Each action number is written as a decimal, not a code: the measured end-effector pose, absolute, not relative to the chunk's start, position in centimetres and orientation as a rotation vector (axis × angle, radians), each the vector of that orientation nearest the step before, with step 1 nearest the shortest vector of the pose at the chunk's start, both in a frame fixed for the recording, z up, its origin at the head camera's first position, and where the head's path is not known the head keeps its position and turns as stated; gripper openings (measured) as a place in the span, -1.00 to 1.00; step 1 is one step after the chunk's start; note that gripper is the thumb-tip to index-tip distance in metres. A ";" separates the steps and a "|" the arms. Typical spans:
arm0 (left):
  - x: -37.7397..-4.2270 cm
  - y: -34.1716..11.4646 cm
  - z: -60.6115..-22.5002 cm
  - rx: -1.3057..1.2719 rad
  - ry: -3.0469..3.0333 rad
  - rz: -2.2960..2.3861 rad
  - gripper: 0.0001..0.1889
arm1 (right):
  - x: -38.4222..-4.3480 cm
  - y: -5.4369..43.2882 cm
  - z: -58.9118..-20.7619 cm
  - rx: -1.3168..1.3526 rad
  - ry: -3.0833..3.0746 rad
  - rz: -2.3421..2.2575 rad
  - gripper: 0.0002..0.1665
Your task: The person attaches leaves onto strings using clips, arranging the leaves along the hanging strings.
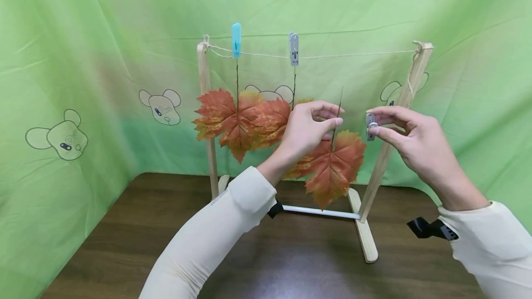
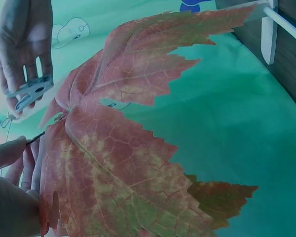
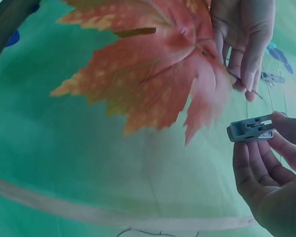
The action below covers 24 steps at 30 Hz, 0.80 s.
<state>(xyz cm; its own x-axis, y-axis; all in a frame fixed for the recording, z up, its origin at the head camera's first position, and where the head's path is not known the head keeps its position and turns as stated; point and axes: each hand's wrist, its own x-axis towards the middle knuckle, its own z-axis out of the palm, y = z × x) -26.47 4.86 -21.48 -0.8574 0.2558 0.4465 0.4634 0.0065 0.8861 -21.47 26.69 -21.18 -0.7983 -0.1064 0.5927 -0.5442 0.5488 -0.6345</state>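
Observation:
My left hand [image 1: 309, 126] pinches the thin dark stem of an orange-red maple leaf [image 1: 332, 170], which hangs below the fingers with its stem upright. To the right of it, my right hand [image 1: 420, 144] holds a grey clothespin [image 1: 370, 127] between thumb and fingertips, apart from the leaf. In the right wrist view the clothespin [image 3: 250, 129] is gripped by its handle end. Two more leaves hang from the string [image 1: 353, 54]: one leaf [image 1: 232, 116] under a blue clothespin [image 1: 236, 40], another leaf [image 1: 274, 119] under a grey clothespin [image 1: 293, 50], partly hidden by my left hand.
The string runs between two wooden posts, a left post [image 1: 203, 73] and a right post [image 1: 417, 75]. A white bar [image 1: 320, 211] joins their feet above the brown table [image 1: 166, 234]. Behind stands a green curtain [image 1: 104, 36] with printed mouse heads.

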 end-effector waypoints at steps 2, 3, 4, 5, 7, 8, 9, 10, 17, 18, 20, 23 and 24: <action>-26.5 5.1 -21.2 -0.759 -2.112 -1.964 -0.85 | -21.7 26.5 -20.9 0.518 -2.273 1.232 -0.64; -26.5 5.2 -21.1 -0.752 -2.119 -1.962 -0.85 | -21.9 26.4 -20.8 0.526 -2.249 1.288 -0.63; -26.6 5.4 -20.9 -0.747 -2.124 -1.962 -0.84 | -22.0 26.3 -20.6 0.536 -2.221 1.343 -0.63; -26.6 5.5 -20.8 -0.749 -2.118 -1.963 -0.84 | -22.1 26.3 -20.5 0.553 -2.185 1.402 -0.63; -26.8 5.8 -20.5 -0.737 -2.131 -1.962 -0.83 | -22.3 26.1 -20.2 0.598 -2.096 1.532 -0.63; -26.8 6.0 -20.4 -0.729 -2.136 -1.959 -0.83 | -22.4 26.1 -20.0 0.628 -2.048 1.602 -0.64; -26.9 6.1 -20.3 -0.724 -2.133 -1.960 -0.83 | -22.6 26.0 -19.9 0.657 -1.998 1.674 -0.65; -27.0 6.2 -20.2 -0.717 -2.130 -1.959 -0.83 | -22.7 25.9 -19.7 0.681 -1.957 1.725 -0.65; -27.5 6.6 -20.1 -0.700 -2.108 -1.972 -0.83 | -24.0 25.4 -18.1 0.797 -1.734 1.976 -0.67; -27.6 6.7 -20.0 -0.702 -2.108 -1.975 -0.83 | -24.2 25.3 -17.9 0.810 -1.713 1.994 -0.67; -27.7 6.8 -19.9 -0.705 -2.116 -1.967 -0.84 | -24.4 25.2 -17.4 0.839 -1.671 2.033 -0.67; -27.8 7.0 -19.5 -0.716 -2.128 -1.943 -0.83 | -24.6 25.1 -16.6 0.891 -1.618 2.069 -0.67; -27.8 7.1 -19.4 -0.718 -2.130 -1.934 -0.83 | -24.7 25.1 -16.4 0.904 -1.608 2.074 -0.67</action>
